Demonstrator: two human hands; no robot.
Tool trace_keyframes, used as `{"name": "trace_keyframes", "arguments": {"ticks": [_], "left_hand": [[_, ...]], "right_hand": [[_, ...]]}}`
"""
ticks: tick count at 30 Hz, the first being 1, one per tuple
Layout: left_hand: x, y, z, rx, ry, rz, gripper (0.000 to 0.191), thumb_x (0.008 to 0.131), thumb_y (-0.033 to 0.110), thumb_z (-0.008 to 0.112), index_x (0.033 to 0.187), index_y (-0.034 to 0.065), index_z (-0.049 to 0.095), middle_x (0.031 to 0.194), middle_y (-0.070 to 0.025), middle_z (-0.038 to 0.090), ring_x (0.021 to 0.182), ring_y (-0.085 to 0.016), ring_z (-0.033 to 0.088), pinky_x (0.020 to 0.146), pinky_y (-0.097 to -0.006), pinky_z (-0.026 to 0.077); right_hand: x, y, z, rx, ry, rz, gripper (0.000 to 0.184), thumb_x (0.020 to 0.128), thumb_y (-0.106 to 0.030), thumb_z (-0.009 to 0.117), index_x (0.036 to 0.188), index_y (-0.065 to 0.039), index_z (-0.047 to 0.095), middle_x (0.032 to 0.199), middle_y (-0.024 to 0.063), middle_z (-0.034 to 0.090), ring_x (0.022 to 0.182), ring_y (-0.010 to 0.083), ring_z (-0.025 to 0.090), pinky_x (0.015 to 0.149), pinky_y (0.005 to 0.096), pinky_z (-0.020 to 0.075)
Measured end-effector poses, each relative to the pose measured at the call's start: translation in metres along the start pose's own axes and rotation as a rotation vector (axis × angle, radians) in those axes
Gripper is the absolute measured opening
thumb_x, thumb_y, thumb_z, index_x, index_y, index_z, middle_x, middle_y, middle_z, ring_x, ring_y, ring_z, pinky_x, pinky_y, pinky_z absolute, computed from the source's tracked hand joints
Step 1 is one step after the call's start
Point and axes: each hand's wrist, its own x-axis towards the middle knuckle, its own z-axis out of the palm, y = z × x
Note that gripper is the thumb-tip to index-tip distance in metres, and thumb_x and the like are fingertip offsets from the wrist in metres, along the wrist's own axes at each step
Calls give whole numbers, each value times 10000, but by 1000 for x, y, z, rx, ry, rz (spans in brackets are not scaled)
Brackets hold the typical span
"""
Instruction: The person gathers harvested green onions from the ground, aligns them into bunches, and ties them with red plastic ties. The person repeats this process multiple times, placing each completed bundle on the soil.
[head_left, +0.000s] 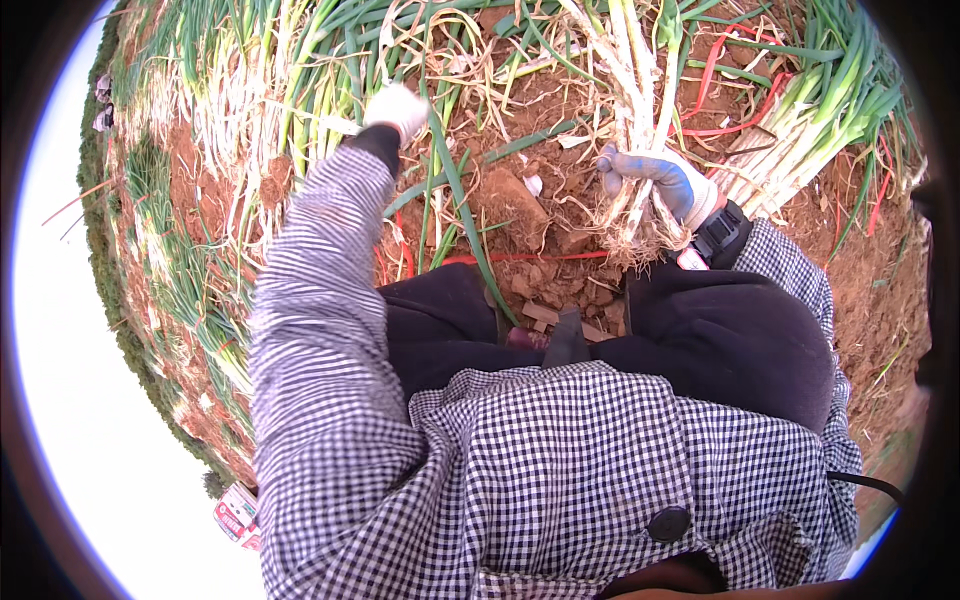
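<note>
My right hand (671, 184), in a white glove with a blue coated palm, is closed around a small bunch of green onions (637, 82). Their roots hang below my fingers over the dark trousers, and the stalks run up and away from me. My left hand (397, 114), in a whitish glove, is farther forward and blurred by motion. It is over the edge of a large heap of green onions (315, 90). Its fingers are hidden, so whether it grips any stalk does not show.
A bundle of green onions (795, 127) lies on the right beside loose red strapping (705, 82). Another red strap (547, 256) crosses the reddish soil near my knees. Clods (514, 206) and loose leaves (461, 202) lie between my hands. A red-and-white printed object (236, 516) stands far left.
</note>
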Motion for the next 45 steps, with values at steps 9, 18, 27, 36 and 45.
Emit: {"name": "trace_keyframes", "arguments": {"ticks": [9,18,27,36,45], "left_hand": [[-15,-19,67,-1251,-162,-191,152,840,129,779,928,25,712,750,-57,682,640,-178,665,576,-310,552],[-6,-55,-159,-687,502,157,321,939,220,695,1125,-42,700,910,-146,688,825,-221,706,715,-341,573],[-113,17,72,-31,-314,1,537,904,388,603,1219,-41,678,1175,-252,706,1124,-360,683,969,-440,535],[-141,-35,109,-250,379,-461,375,989,317,522,975,18,748,948,-239,731,894,-368,736,825,-484,585],[-160,-224,-94,-311,342,51,180,958,180,655,1041,33,716,722,-35,655,603,-114,600,586,-302,525]], "right_hand": [[2,1,-1,0,76,-17,308,993,-207,655,1181,35,687,953,70,738,945,181,691,938,326,516],[2,-5,9,223,-40,45,211,975,-147,682,1112,5,634,915,83,697,895,237,714,925,417,577],[10,1,7,171,169,221,162,983,-186,676,901,-52,636,723,8,613,685,150,657,649,327,582],[7,-1,7,263,100,161,142,995,-169,641,1009,-28,638,740,13,594,667,178,640,712,383,583],[13,1,2,216,100,169,216,1013,-145,602,1174,-12,655,784,-13,619,694,145,630,767,360,587]]}}
